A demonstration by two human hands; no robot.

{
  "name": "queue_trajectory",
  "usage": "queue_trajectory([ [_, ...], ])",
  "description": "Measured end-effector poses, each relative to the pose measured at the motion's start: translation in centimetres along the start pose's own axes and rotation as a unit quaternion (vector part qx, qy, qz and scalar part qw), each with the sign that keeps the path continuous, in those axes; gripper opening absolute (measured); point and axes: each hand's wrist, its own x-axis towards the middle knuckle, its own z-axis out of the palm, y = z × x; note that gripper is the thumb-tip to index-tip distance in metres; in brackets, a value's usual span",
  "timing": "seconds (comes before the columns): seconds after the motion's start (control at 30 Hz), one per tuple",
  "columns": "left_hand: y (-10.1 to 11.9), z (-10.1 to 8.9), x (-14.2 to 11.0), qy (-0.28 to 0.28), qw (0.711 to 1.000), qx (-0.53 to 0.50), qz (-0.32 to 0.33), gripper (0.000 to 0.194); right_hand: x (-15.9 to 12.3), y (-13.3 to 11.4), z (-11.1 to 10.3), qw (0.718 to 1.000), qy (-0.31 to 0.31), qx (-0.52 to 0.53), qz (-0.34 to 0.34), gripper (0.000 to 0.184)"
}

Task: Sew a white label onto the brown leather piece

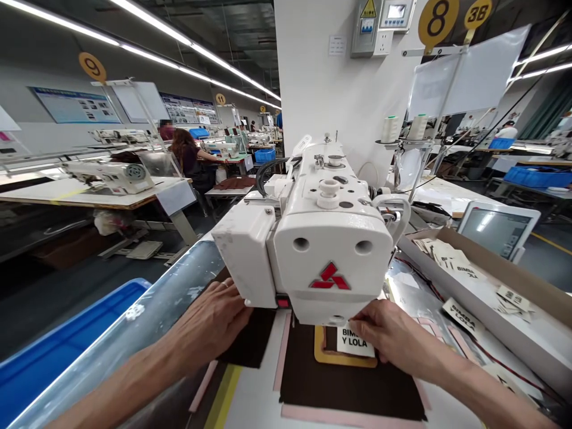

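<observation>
A white sewing machine head (330, 250) with a red logo fills the middle of the view. Under it lies a dark brown fabric piece (348, 384) with a tan frame (322, 351) around a white "BIMBA Y LOLA" label (355, 344). My right hand (388, 336) rests at the label's right edge, fingers curled and pressing on it below the machine. My left hand (210, 322) lies flat on another dark fabric piece (250, 345) to the left of the machine, fingers stretched toward it. The needle area is hidden by the machine head.
A cardboard tray (513, 268) with several more white labels runs along the right, and a touch-screen panel (498, 229) stands behind it. A blue bin (67, 339) sits at lower left. Thread cones (391, 128) stand behind the machine. A person works at a far station.
</observation>
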Motion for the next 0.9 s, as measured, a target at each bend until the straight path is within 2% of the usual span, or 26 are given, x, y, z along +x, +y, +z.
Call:
queue_trajectory([
  [0.13, -3.0, 0.2, -1.6, 0.017, 0.999, 0.025, -0.022, 0.035, 0.1, -1.0, 0.1, 1.000, 0.011, -0.021, -0.009, 0.021],
  [0.23, -3.3, 0.2, -2.4, 0.029, 0.998, 0.036, -0.032, 0.033, 0.2, -1.9, 0.0, 0.999, 0.015, -0.044, -0.014, 0.019],
  [0.33, -1.0, 0.2, -2.8, 0.061, 0.997, 0.053, -0.020, 0.033, 0.2, -2.5, -0.1, 0.997, 0.017, -0.068, -0.019, 0.016],
  [0.43, 3.2, 0.2, -2.6, 0.079, 0.995, 0.019, 0.057, 0.025, 0.2, -2.8, 0.1, 0.995, 0.023, -0.094, -0.019, 0.015],
  [0.53, 7.6, 0.2, -1.7, 0.022, 0.992, -0.058, 0.106, 0.027, 0.2, -3.3, 0.3, 0.991, 0.027, -0.128, -0.026, 0.014],
  [0.63, 10.5, 0.4, -0.3, -0.011, 0.986, -0.061, 0.157, 0.026, 0.4, -3.9, 0.6, 0.984, 0.033, -0.168, -0.042, 0.013],
  [0.73, 11.6, 1.0, 0.9, -0.063, 0.981, -0.027, 0.184, 0.033, 0.6, -4.4, 0.8, 0.978, 0.033, -0.199, -0.056, 0.013],
  [0.83, 11.7, 1.9, 1.4, -0.088, 0.981, -0.014, 0.174, 0.053, 0.5, -4.2, 0.8, 0.972, 0.037, -0.222, -0.071, 0.011],
  [0.9, 11.7, 2.2, 1.5, -0.100, 0.981, -0.013, 0.163, 0.059, 0.1, -3.7, 0.6, 0.965, 0.056, -0.246, -0.075, 0.013],
])
